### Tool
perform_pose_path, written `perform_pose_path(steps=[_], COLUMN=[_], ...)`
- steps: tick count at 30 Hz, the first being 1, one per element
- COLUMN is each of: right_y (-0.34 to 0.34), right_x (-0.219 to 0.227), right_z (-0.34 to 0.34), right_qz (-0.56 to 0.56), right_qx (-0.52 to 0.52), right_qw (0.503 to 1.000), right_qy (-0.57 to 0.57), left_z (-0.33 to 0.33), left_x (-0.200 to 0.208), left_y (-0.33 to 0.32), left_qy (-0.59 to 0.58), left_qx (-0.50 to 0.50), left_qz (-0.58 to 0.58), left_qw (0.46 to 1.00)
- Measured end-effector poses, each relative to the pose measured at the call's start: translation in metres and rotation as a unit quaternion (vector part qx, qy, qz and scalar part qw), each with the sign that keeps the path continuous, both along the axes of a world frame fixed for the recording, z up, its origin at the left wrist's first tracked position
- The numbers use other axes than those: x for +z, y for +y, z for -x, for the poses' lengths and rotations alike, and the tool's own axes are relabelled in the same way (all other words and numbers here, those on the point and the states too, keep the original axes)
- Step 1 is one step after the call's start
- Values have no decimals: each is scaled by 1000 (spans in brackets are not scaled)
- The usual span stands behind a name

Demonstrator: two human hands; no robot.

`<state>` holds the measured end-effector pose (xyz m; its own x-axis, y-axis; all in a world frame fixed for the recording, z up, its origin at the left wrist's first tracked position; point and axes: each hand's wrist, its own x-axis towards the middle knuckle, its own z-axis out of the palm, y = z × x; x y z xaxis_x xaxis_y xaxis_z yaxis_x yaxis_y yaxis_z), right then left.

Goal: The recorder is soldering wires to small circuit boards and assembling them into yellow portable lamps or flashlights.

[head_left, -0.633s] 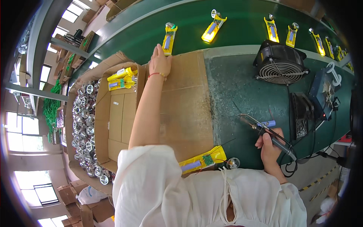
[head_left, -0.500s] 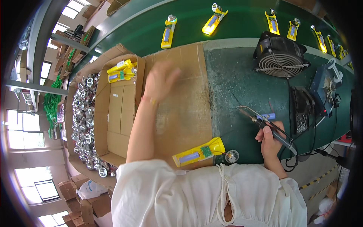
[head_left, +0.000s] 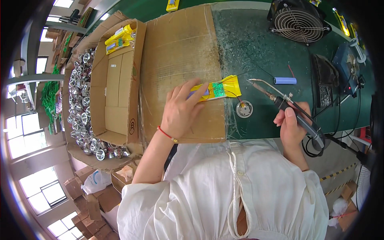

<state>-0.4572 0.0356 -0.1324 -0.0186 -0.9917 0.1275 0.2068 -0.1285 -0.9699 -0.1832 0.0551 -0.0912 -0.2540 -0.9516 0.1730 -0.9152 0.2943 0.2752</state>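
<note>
My left hand lies over the left end of an opened yellow flashlight body, its thumb and fingers on the housing and the blue cell inside. A green circuit board shows in the housing. Thin wires run from it to a round silver reflector lying to the right. In my right hand is a soldering iron, its tip pointing left, above the table and apart from the flashlight. Beyond the iron lies a loose blue cylindrical cell with thin wires.
A cardboard sheet covers the table's middle. At left, a cardboard tray holds yellow flashlight bodies, beside many reflectors. A black fan stands far right, near a blue soldering station and its cables.
My left hand has come down from above the cardboard onto the flashlight body, which now lies farther from me with its reflector. The whole view has tilted toward me; my right hand still holds the iron.
</note>
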Motion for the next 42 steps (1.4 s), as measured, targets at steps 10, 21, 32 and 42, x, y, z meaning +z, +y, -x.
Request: perform_pose_path(steps=[10, 21, 32, 42], right_y=[15, 19, 15, 13], right_x=[4, 2, -2, -5], right_z=[-11, -27, -38, -43], right_qz=[-27, -53, -59, -73], right_qx=[55, 100, 94, 91], right_qw=[998, 993, 993, 992], right_qy=[12, 19, 50, 48], left_z=[7, 20, 27, 29], left_x=[-22, -30, -23, -19], left_y=[8, -6, -8, -13], left_qy=[205, 237, 289, 261], left_qx=[95, 51, 138, 152], left_qz=[64, 84, 16, -16], left_qw=[972, 967, 947, 953])
